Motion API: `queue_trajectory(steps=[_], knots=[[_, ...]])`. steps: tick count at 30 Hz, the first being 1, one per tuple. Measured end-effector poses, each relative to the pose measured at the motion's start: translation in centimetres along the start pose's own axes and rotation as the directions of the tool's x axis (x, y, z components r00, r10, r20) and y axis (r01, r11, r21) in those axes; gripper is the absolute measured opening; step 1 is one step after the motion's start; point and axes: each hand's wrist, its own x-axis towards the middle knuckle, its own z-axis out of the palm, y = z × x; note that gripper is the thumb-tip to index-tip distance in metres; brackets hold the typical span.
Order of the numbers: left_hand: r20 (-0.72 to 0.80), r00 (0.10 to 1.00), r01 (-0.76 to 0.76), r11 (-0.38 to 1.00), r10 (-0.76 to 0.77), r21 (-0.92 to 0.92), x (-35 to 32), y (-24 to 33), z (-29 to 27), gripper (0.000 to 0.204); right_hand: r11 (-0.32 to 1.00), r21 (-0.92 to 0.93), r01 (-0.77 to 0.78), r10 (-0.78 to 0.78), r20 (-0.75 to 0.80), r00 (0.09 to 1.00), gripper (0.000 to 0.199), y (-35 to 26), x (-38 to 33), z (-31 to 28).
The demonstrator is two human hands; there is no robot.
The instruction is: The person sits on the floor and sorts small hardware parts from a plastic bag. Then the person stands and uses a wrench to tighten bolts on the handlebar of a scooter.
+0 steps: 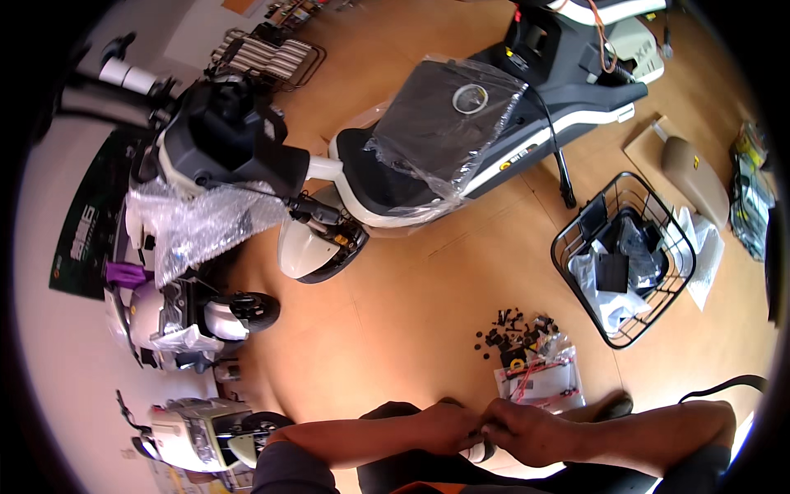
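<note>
My left hand (451,428) and my right hand (524,431) meet low in front of me, close together with their fingers curled in. Whatever sits between the fingers is too small or too hidden to make out. Just beyond my right hand lies a clear plastic bag (550,382) with red-and-black pieces on it. Past the bag, many small black fasteners (514,333) are scattered on the floor.
A partly built electric scooter (387,177) has plastic-wrapped panels and a tape roll (470,99) on it. To the right stands a black wire basket (568,290) holding bagged parts, near a beige seat pad (694,177). More scooters (185,432) line the left wall.
</note>
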Motion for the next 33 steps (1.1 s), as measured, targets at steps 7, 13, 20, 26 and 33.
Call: queue_trajectory(steps=[7,13,20,26,33], knots=[[0.15,0.977,0.136,0.985,-0.151,0.104,1.0,1.5,3.3,0.039,0.984,-0.178,0.014,0.014,0.155,0.988,0.045,1.0,-2.7,2.4],[-0.119,0.979,-0.131,0.956,0.166,0.262,0.7,-1.0,15.3,0.021,0.954,-0.229,-0.193,0.156,-0.171,0.973,0.041,2.4,-3.5,6.8],[-0.15,0.965,0.177,0.954,-0.217,-0.242,-8.9,16.7,4.2,0.021,0.839,0.447,-0.309,0.528,-0.533,0.661,0.035,-3.3,-11.3,11.7],[-0.169,0.81,0.339,0.684,-0.562,-0.646,-24.5,19.3,-0.4,0.025,0.499,0.845,-0.192,0.607,-0.183,0.773,0.019,-17.2,-17.3,13.4],[-0.103,0.634,0.133,0.239,-0.767,-0.962,-40.2,13.6,-1.1,0.019,0.613,0.78,-0.125,0.445,-0.211,0.87,0.015,-34.0,-14.2,13.6]])
